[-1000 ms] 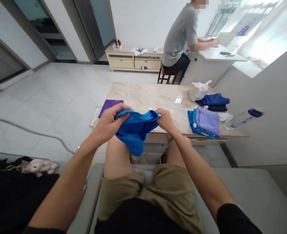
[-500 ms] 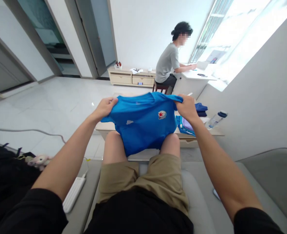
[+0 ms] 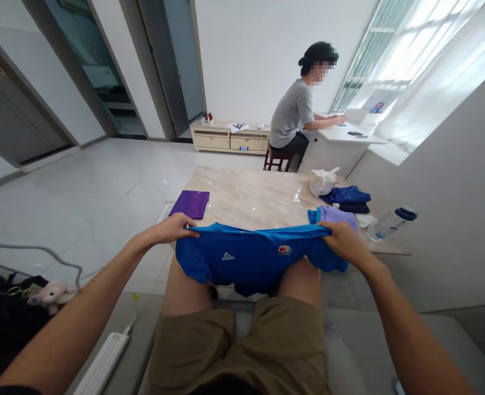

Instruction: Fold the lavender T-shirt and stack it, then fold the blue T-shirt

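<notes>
Stretched between my two hands is a blue T-shirt (image 3: 248,260) with a white print and a red-and-white badge on its chest. My left hand (image 3: 179,227) pinches one shoulder; my right hand (image 3: 341,240) grips the other. The shirt hangs over my knees, at the near edge of a marble-topped table (image 3: 246,189). On the table's left lies a folded purple garment (image 3: 190,204). Folded lilac clothing (image 3: 338,215) sits just beyond my right hand, partly hidden by the hand and shirt.
A white plastic bag (image 3: 323,181), dark blue clothes (image 3: 345,195) and a clear bottle (image 3: 393,224) stand on the table's right side. To my left are a power strip (image 3: 102,362) and a plush toy (image 3: 51,295). Across the room a person (image 3: 294,112) sits at a white desk (image 3: 345,137).
Both hands have come lower in view and farther apart, drawing the shirt's shoulder edge straight. The view has tilted, and the tabletop with the purple garment now shows.
</notes>
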The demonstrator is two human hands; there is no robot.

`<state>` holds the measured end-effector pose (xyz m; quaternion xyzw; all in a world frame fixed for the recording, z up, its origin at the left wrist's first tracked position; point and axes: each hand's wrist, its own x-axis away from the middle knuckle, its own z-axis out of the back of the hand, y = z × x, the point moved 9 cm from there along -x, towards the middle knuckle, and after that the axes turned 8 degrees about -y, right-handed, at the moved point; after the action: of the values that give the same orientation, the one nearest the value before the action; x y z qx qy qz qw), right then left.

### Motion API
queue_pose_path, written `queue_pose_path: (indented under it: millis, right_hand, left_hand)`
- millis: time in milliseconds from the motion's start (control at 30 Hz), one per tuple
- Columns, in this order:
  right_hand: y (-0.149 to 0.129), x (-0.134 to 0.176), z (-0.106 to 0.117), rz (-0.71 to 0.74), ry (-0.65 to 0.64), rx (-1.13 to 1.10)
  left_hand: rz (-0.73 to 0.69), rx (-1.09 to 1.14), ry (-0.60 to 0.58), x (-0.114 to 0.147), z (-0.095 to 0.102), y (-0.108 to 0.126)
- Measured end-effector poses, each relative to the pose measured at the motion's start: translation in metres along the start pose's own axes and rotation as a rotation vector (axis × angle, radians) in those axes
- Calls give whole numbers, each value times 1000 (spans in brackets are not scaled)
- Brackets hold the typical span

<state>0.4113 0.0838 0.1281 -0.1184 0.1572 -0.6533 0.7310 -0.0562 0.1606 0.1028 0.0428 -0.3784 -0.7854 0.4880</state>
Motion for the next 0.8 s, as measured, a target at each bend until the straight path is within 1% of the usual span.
queue_pose_path:
  millis: [33, 100, 133, 167, 200, 267, 333, 400, 433, 467, 500, 567, 600, 667, 700, 733, 767, 800]
  right_hand:
    - [4, -5, -4, 4, -4, -27]
    - [10, -17, -1, 34, 27, -125]
    - [13, -23, 6, 32, 81, -173]
    - [17, -28, 11, 24, 139, -220]
    - [21, -33, 15, 9, 190, -264]
    - [30, -40, 12, -30, 257, -328]
    - [42, -45, -2, -64, 264, -346]
    - [57, -51, -17, -87, 228, -336]
    - [66, -57, -22, -96, 211, -325]
    - [74, -65, -23, -101, 200, -312]
    - [82, -78, -19, -100, 197, -294]
    - [94, -116, 1, -80, 230, -242]
    - [98, -143, 15, -64, 252, -208]
    - [105, -205, 46, -44, 315, -133]
    - [108, -238, 58, -54, 329, -94]
    - [110, -270, 65, -77, 343, -53]
    - [110, -296, 69, -98, 368, -14]
    - [108, -316, 66, -110, 397, 16]
  left_hand:
    - [-17, 7, 88, -3, 10, 0]
    - [-63, 55, 307, -5, 36, 4]
    - [-82, 96, 409, -5, 47, 5]
    - [-92, 142, 488, -7, 53, 5]
    - [-87, 184, 544, -10, 55, 1]
    - [-39, 218, 592, -20, 47, -12]
    - [25, 165, 623, -30, 33, -29]
    - [70, 67, 683, -35, 26, -44]
    - [85, 13, 716, -38, 27, -49]
    - [95, -41, 755, -41, 34, -52]
    - [98, -97, 793, -46, 44, -51]
    - [89, -205, 855, -68, 78, -38]
    - [80, -250, 870, -86, 99, -27]
    - [77, -313, 872, -133, 142, -4]
    - [81, -336, 870, -159, 160, 7]
    - [94, -346, 887, -182, 176, 15]
    - [89, -345, 912, -204, 185, 21]
    - [96, -340, 945, -221, 187, 24]
